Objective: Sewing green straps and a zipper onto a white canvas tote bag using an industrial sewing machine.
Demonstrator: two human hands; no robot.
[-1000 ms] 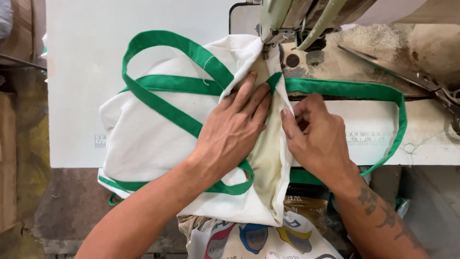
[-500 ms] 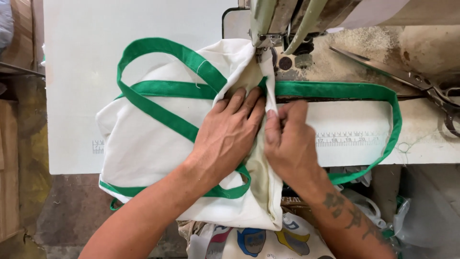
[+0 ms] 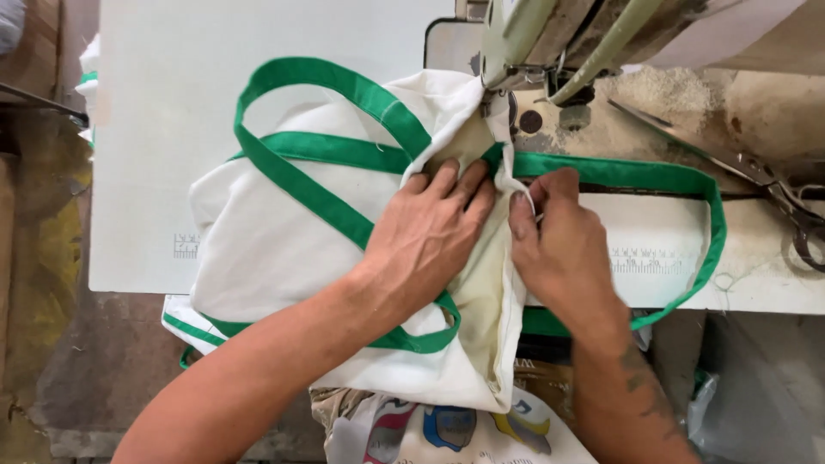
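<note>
Head view: since half a second ago both hands have crept a little closer to the sewing machine, and the bag has slid with them. Left hand lies flat, fingers spread, pressing the white cloth just below the machine's needle. Right hand sits just beside it, fingertips pinched on the bag's folded edge. A green strap loops out right of the machine across the table; another crosses the bag left of it. Scissors lie well right of the machine.
</note>
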